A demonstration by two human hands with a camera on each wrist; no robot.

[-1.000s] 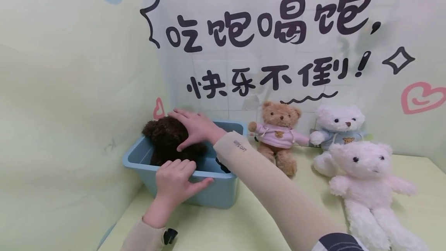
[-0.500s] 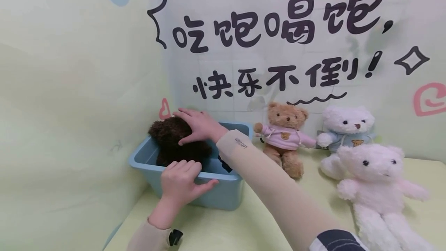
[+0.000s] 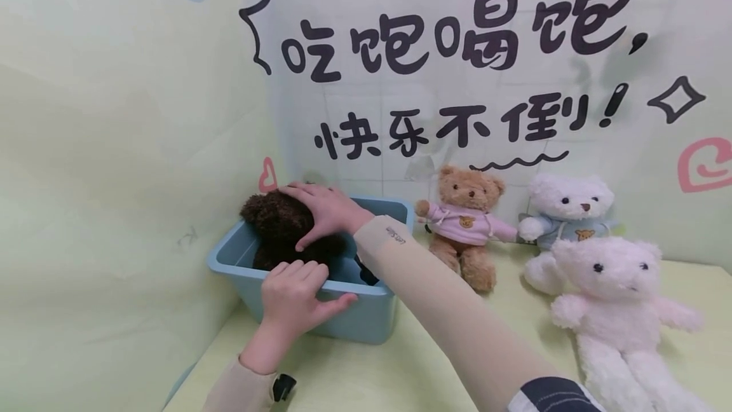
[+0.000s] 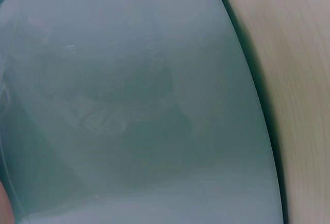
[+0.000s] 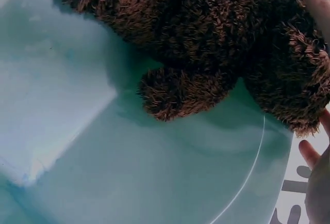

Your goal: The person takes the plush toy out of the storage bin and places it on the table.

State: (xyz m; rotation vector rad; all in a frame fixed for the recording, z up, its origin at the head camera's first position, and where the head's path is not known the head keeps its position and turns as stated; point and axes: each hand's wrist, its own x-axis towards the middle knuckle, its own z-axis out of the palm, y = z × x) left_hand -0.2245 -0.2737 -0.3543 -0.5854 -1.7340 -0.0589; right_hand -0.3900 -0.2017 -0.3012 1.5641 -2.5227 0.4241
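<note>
A curly dark brown teddy bear (image 3: pixel 277 215) sits in the left part of a light blue plastic bin (image 3: pixel 366 323), its face out of sight. My right hand (image 3: pixel 328 208) grips its head from above, thumb on one side and fingers spread over the other. In the right wrist view the bear's body (image 5: pixel 201 22) and a stubby limb (image 5: pixel 180 92) show against the bin's inner wall. My left hand (image 3: pixel 294 294) holds the bin's near rim, fingers curled over it and thumb lying along the outside. The left wrist view mostly shows the bin's outer wall (image 4: pixel 139 105).
Right of the bin, a tan teddy bear in a pink hoodie (image 3: pixel 466 221) sits by the wall. Beside it are a white bear in a blue hoodie (image 3: pixel 572 208) and, nearer, a pale pink bear (image 3: pixel 609 310). All rest on a pale yellow table (image 3: pixel 423 361).
The head view has shifted a little, so the scene sits slightly further right in it. Both hands keep their holds, and the brown teddy bear stays in the bin.
</note>
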